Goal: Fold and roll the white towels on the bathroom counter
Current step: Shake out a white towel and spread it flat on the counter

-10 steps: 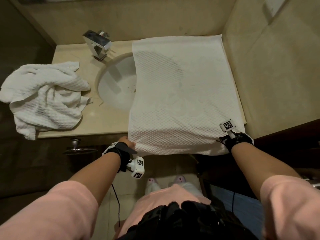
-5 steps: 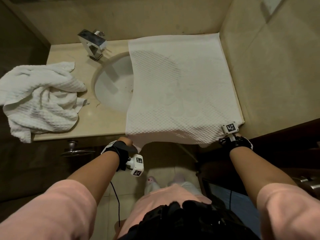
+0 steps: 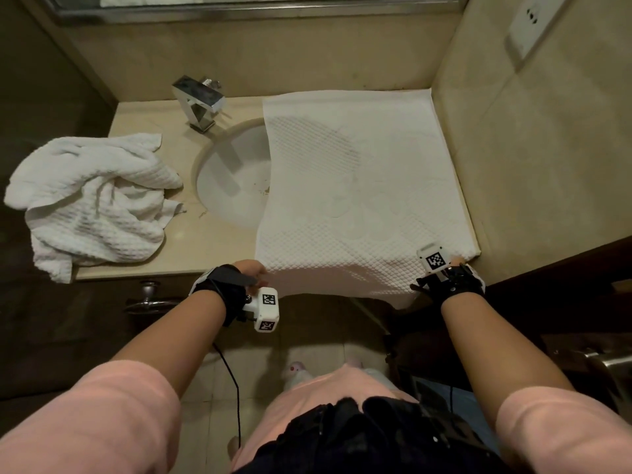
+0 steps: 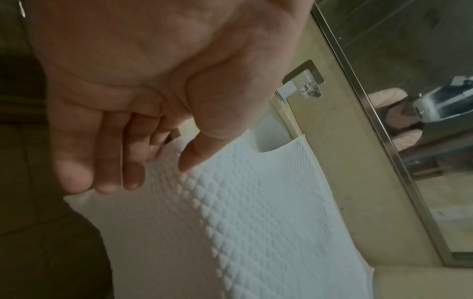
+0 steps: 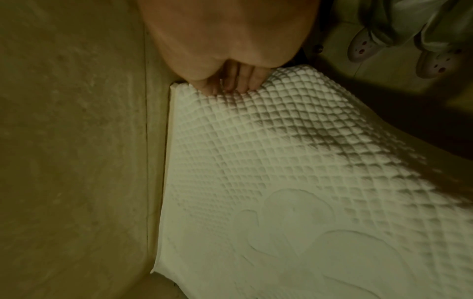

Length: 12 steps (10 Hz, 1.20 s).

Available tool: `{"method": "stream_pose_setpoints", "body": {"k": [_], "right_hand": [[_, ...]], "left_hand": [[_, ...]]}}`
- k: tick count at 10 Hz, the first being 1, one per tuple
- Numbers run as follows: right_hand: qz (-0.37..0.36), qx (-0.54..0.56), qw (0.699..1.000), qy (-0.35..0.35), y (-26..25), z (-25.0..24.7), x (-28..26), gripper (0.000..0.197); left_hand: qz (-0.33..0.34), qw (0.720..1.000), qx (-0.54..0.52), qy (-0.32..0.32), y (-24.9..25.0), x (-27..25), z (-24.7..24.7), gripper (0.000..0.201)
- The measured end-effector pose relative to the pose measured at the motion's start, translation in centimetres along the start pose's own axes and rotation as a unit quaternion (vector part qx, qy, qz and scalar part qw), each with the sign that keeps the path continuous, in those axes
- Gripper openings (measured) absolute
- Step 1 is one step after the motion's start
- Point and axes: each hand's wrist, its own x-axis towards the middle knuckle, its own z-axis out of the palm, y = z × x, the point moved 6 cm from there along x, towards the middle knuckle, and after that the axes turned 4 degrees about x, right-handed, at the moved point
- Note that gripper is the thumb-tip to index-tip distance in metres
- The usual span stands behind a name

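Observation:
A flat white waffle towel (image 3: 362, 186) lies spread over the right half of the counter (image 3: 147, 114), and its near edge sags over the front. My left hand (image 3: 253, 270) pinches the near left corner. In the left wrist view the thumb lies on top of the towel (image 4: 256, 222) and the fingers (image 4: 107, 182) at its edge. My right hand (image 3: 456, 263) grips the near right corner by the side wall, and its fingers (image 5: 230, 85) curl into the cloth (image 5: 281, 182). A second white towel (image 3: 92, 200) lies crumpled at the counter's left end.
The spread towel covers the right part of the round sink (image 3: 232, 179). A chrome faucet (image 3: 200, 100) stands behind the sink. A tiled wall (image 3: 530, 165) bounds the counter on the right, with a mirror (image 3: 239, 5) behind. A cabinet knob (image 3: 148, 289) sticks out below the counter.
Both hands have lifted the towel's hanging near edge up toward the counter's front edge, so less cloth hangs down. The head view has tilted up.

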Motion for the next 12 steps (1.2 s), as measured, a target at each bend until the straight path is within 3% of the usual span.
{"method": "stream_pose_setpoints", "body": {"k": [1, 2, 3, 4, 6, 7, 8, 10, 11, 12], "right_hand": [[0.002, 0.051, 0.999, 0.02, -0.1, 0.0, 0.2, 0.079], [0.049, 0.16, 0.985, 0.039, 0.6, 0.5, 2.5, 0.095], [0.072, 0.254, 0.964, 0.015, 2.3, 2.6, 7.2, 0.093], [0.095, 0.266, 0.958, 0.042, 2.2, 2.3, 5.9, 0.072], [0.077, 0.343, 0.936, 0.031, 2.1, 0.5, 4.3, 0.087], [0.067, 0.242, 0.967, 0.05, 1.9, -1.4, 0.5, 0.083], [0.024, 0.143, 0.987, 0.062, 1.3, -2.3, -1.4, 0.068], [-0.024, 0.185, 0.976, 0.115, -0.5, -4.8, -1.0, 0.066], [-0.054, 0.266, 0.956, 0.108, -1.7, -5.7, -0.8, 0.041], [-0.028, 0.531, 0.845, 0.05, -3.6, -6.0, 1.3, 0.034]], "left_hand": [[0.002, 0.999, -0.031, -0.009, -0.2, 0.0, 0.3, 0.01], [-0.003, 0.998, -0.052, -0.024, -0.6, 0.0, 0.2, 0.009], [-0.029, 0.997, -0.069, -0.025, -0.8, -0.8, -0.1, 0.016], [-0.023, 0.998, -0.059, -0.021, -0.4, -1.4, -0.4, 0.025], [0.041, 0.997, -0.069, -0.003, 1.4, -1.7, -0.3, 0.016], [0.046, 0.997, -0.044, -0.037, 1.6, -2.3, 0.7, 0.029], [0.054, 0.997, -0.02, -0.054, 1.9, -2.8, 1.0, 0.029], [0.078, 0.995, -0.058, -0.02, 4.4, -5.5, -0.5, 0.014], [0.107, 0.991, -0.074, -0.002, 6.7, -6.6, -2.4, 0.015], [0.126, 0.988, -0.084, 0.025, 8.2, -7.1, -4.3, 0.017]]}}
